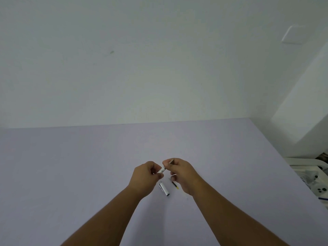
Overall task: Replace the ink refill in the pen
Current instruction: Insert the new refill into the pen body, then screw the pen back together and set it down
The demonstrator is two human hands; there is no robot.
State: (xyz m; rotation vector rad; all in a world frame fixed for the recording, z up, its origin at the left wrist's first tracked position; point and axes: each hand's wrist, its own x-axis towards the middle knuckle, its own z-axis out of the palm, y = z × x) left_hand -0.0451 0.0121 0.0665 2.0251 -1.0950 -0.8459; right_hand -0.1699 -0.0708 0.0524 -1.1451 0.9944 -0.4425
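Above a lilac table [88,174], my left hand [145,176] pinches a white pen section [161,170] that points up and to the right. My right hand [182,172] meets it end to end, its fingertips closed on a thin dark refill [171,162] whose end sits at the section's mouth. On the table between my wrists lies the white pen cap [164,188] with a metal clip. A second refill [175,185], dark with a yellow end, lies just right of the cap, partly under my right hand.
A white wall stands behind the table's far edge. The table's right edge runs diagonally; beyond it sit white items with dark spots [317,185].
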